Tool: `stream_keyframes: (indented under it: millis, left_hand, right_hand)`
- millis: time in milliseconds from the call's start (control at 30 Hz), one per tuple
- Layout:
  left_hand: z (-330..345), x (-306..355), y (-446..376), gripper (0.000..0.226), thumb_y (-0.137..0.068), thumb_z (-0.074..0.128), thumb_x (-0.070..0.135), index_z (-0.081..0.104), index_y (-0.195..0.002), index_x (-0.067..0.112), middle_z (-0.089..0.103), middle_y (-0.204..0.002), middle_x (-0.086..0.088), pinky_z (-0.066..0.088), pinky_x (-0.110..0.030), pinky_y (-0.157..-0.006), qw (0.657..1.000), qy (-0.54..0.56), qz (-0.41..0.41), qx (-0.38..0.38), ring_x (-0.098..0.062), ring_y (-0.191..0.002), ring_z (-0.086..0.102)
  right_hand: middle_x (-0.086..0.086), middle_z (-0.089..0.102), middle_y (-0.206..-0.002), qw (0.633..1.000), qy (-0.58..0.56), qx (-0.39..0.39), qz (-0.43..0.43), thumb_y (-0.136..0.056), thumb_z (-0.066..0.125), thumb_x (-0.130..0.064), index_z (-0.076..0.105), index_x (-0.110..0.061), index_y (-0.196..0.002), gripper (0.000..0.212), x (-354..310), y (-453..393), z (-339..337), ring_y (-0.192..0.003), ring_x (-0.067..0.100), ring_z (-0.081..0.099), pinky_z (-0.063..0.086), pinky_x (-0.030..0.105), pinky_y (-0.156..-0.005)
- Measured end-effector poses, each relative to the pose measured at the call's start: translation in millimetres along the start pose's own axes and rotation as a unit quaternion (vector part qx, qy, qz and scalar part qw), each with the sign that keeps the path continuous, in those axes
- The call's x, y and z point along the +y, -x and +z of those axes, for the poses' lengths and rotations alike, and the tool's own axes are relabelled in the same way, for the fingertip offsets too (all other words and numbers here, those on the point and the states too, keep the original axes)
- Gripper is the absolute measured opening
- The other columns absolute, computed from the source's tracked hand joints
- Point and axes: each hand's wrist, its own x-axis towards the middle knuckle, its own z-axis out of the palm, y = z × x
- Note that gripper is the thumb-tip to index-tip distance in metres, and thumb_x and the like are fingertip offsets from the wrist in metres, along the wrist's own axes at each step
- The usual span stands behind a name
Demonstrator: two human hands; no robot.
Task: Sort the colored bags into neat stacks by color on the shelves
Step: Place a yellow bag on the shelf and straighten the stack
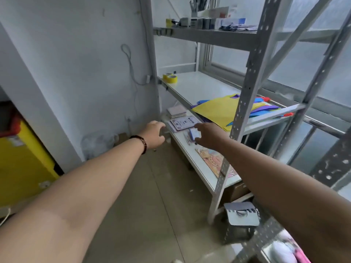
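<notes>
The grey perforated-steel shelving rack (247, 88) is the landmark here, with white boards at three levels. On its middle board (199, 86) lies the task's thing: a loose, unsorted heap of flat fabric bags (226, 109), a large yellow one on top with purple, blue and red edges fanning out beneath, sitting at the near end of that board and overhanging its front lip beside the rack's front post. A roll of yellow tape (170, 78) sits at the far end of the same board.

Both arms stretch toward the rack's lower board (201, 164), below the heap, where printed cards and paper packets (183, 122) lie. The left hand (154, 134) hangs just off that board's far end, fingers loosely curled, its grip holding nothing. The right hand (207, 136) is over the lower board by a small pale-blue card (194, 134); whether its grip touches or pinches the card I cannot tell, as the fingers are turned away.

By my reading sorting has not begun: no colour stacks exist. The step in hand looks like reaching in, perhaps to make room. The next move calls for lifting the hands to the heap, taking the yellow bag off the top, and laying it flat on the bare stretch of the middle board toward the tape.
</notes>
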Motion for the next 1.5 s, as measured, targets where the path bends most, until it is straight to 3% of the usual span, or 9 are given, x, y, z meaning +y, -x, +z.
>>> stream_keyframes:
  millis: [367, 533, 667, 833, 1133, 1333, 1500]
  left_hand:
    - [-33.6, -47.3, -232.7, 0.051, -0.089, 0.051, 0.017, 0.04, -0.138, 0.01, 0.039, -0.145, -0.011, 0.038, -0.03, -0.102, 0.999, -0.01, 0.045, -0.027, -0.027, -0.128, 0.045]
    - [-9.4, -57.4, -336.5, 0.054, -0.084, 0.054, 0.018, 0.043, -0.137, 0.014, 0.041, -0.144, -0.012, 0.039, -0.034, -0.106, 0.995, -0.002, 0.076, -0.065, -0.027, -0.127, 0.046]
    - [12.0, -53.7, -415.7, 0.052, -0.085, 0.054, 0.017, 0.045, -0.136, 0.009, 0.046, -0.141, -0.012, 0.036, -0.033, -0.108, 0.985, 0.018, 0.139, -0.1, -0.026, -0.128, 0.045]
    - [38.4, -43.5, -504.4, 0.049, -0.086, 0.052, 0.015, 0.046, -0.135, 0.006, 0.049, -0.139, -0.014, 0.039, -0.032, -0.107, 0.967, 0.038, 0.189, -0.165, -0.026, -0.126, 0.049]
    - [105.6, 21.0, -580.2, 0.042, -0.087, 0.051, 0.013, 0.055, -0.128, 0.012, 0.058, -0.129, -0.012, 0.041, -0.031, -0.098, 0.926, 0.063, 0.275, -0.249, -0.027, -0.119, 0.053]
    - [137.6, 71.0, -611.0, 0.034, -0.087, 0.053, 0.024, 0.062, -0.12, 0.019, 0.052, -0.129, -0.015, 0.038, -0.034, -0.104, 0.895, -0.014, 0.348, -0.278, -0.029, -0.119, 0.05]
    - [144.4, 90.2, -630.7, 0.022, -0.085, 0.056, 0.02, 0.069, -0.101, 0.016, 0.063, -0.113, -0.01, 0.045, -0.032, -0.091, 0.881, -0.027, 0.369, -0.295, -0.026, -0.107, 0.057]
  right_hand:
    - [0.008, 0.057, -0.13, 0.997, -0.022, -0.005, 0.073, -0.086, 0.052, -0.02, 0.05, -0.013, -0.128, 0.042, 38.3, -218.5, 12.8, -0.12, 0.027, 0.051, 0.048, 0.034, -0.088]
    - [0.008, 0.057, -0.132, 0.987, -0.039, -0.001, 0.157, -0.087, 0.054, -0.02, 0.048, -0.014, -0.133, 0.047, 70.5, -278.2, 25.7, -0.121, 0.027, 0.052, 0.05, 0.041, -0.093]
    - [0.011, 0.054, -0.136, 0.966, -0.05, -0.002, 0.253, -0.087, 0.056, -0.021, 0.043, -0.013, -0.139, 0.054, 104.7, -315.6, 45.8, -0.126, 0.028, 0.049, 0.047, 0.038, -0.098]
    - [0.016, 0.057, -0.13, 0.905, -0.105, 0.026, 0.412, -0.087, 0.057, -0.021, 0.045, -0.007, -0.137, 0.054, 137.7, -342.1, 61.3, -0.122, 0.03, 0.05, 0.043, 0.032, -0.095]
    - [0.021, 0.05, -0.127, 0.767, -0.124, 0.044, 0.628, -0.086, 0.054, -0.024, 0.049, -0.002, -0.126, 0.045, 191.9, -318.4, 90.9, -0.118, 0.037, 0.047, 0.041, 0.038, -0.095]
    - [0.018, 0.055, -0.115, 0.685, -0.224, 0.113, 0.683, -0.083, 0.061, -0.025, 0.046, -0.001, -0.117, 0.044, 223.8, -317.0, 89.0, -0.097, 0.033, 0.052, 0.038, 0.033, -0.072]
    - [0.014, 0.057, -0.105, 0.645, -0.276, 0.182, 0.69, -0.084, 0.062, -0.026, 0.05, -0.001, -0.113, 0.04, 228.2, -317.6, 87.8, -0.086, 0.026, 0.049, 0.043, 0.037, -0.074]
